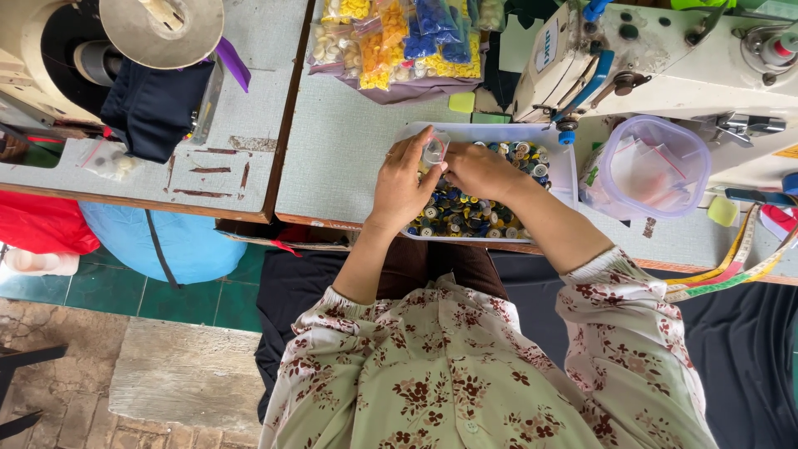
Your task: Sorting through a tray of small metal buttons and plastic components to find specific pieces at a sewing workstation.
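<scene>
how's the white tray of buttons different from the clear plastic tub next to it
The white tray is shallow, rectangular and opaque; the clear plastic tub is deeper, rounded and see-through. The tray holds loose buttons of mixed colours, mostly blue and yellow; the tub holds small clear bags. The left hand and right hand are over the tray; nothing touches the tub. Both sit open on the grey table.

Pale green blouse, maroon floral print, gathered cuffs, dark trousers.
</scene>
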